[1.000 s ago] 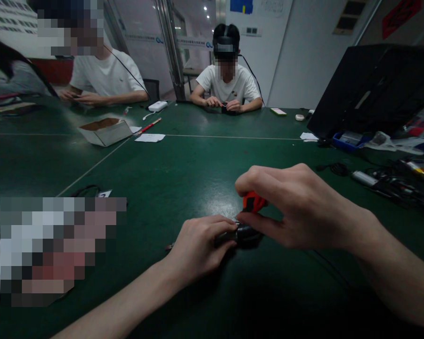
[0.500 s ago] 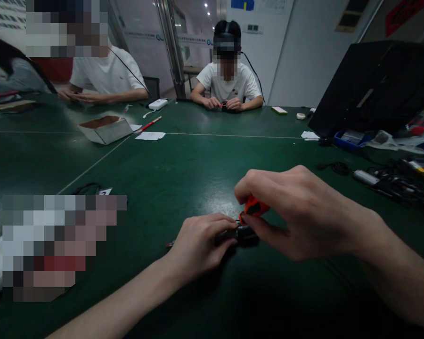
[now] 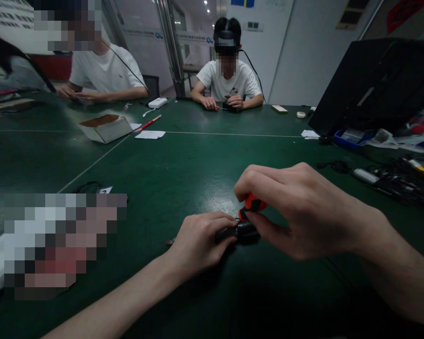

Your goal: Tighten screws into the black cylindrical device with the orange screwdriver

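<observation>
My left hand (image 3: 205, 238) is closed round a dark, elongated object (image 3: 246, 230) that lies low over the green table, its right end sticking out past the fingers. My right hand (image 3: 293, 212) pinches an orange and black handle (image 3: 253, 203) between thumb and fingers, just above that right end. The tip below the handle is too small to make out. A small end of something (image 3: 170, 242) shows to the left of my left hand.
The green table (image 3: 183, 165) bears an open white box (image 3: 106, 128), a red pencil-like stick (image 3: 150, 123) and paper (image 3: 150, 134). On the right are a black monitor (image 3: 371, 87) and tangled cables (image 3: 399, 181). A person (image 3: 229, 77) sits opposite, another (image 3: 108, 70) at the left.
The orange handle has tilted and turned slightly in my right hand, which has shifted a little. My left hand has barely moved. The person opposite has moved their hands apart.
</observation>
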{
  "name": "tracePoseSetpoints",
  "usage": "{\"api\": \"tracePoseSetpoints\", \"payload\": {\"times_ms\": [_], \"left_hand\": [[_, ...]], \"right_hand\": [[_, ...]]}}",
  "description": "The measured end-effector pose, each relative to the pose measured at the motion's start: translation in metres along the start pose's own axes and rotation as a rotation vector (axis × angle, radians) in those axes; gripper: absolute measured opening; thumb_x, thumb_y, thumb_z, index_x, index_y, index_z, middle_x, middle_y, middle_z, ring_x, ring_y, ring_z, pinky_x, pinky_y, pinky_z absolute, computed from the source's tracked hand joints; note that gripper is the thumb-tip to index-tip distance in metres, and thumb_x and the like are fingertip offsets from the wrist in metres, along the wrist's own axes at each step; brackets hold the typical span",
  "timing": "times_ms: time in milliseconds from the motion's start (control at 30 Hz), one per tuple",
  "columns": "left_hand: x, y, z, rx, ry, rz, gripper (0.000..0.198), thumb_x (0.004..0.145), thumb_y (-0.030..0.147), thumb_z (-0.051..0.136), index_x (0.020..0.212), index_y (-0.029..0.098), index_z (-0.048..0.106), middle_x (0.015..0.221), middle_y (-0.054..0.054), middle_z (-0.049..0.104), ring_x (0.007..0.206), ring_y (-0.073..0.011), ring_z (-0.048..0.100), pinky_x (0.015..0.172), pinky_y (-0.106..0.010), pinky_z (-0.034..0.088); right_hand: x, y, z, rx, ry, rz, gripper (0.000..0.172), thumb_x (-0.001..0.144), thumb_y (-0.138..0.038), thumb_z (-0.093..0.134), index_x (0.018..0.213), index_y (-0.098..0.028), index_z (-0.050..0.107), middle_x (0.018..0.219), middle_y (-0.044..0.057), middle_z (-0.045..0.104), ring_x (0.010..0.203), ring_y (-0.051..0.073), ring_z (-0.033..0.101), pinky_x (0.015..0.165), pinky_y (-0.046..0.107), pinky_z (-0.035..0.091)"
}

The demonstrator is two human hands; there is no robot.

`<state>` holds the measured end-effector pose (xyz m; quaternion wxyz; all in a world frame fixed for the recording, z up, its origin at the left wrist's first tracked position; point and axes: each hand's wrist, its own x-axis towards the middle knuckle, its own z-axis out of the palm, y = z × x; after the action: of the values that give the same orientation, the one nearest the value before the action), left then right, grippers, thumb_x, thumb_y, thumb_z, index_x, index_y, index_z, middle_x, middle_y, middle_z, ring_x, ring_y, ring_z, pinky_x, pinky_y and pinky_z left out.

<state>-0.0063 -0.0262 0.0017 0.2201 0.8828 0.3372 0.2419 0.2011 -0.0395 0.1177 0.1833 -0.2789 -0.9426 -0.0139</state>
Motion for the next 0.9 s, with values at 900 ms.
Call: {"api": "tracePoseSetpoints", "payload": {"times_ms": [900], "left_hand": [[-0.0005,0.0012,-0.0006,0.003,0.008,0.022,0.014,0.081,0.012,0.067,0.090,0.021,0.072,0.095,-0.001,0.074,0.084,-0.0190,0.070,0.069,-0.026,0.052]], "right_hand": [[-0.0020,0.0011,-0.0023,-0.214,0.007,-0.037,0.013,0.095,-0.032,0.051,0.093,-0.020,0.053,0.072,-0.002,0.054,0.057,0.010,0.043,0.052,0.027,0.023]]}}
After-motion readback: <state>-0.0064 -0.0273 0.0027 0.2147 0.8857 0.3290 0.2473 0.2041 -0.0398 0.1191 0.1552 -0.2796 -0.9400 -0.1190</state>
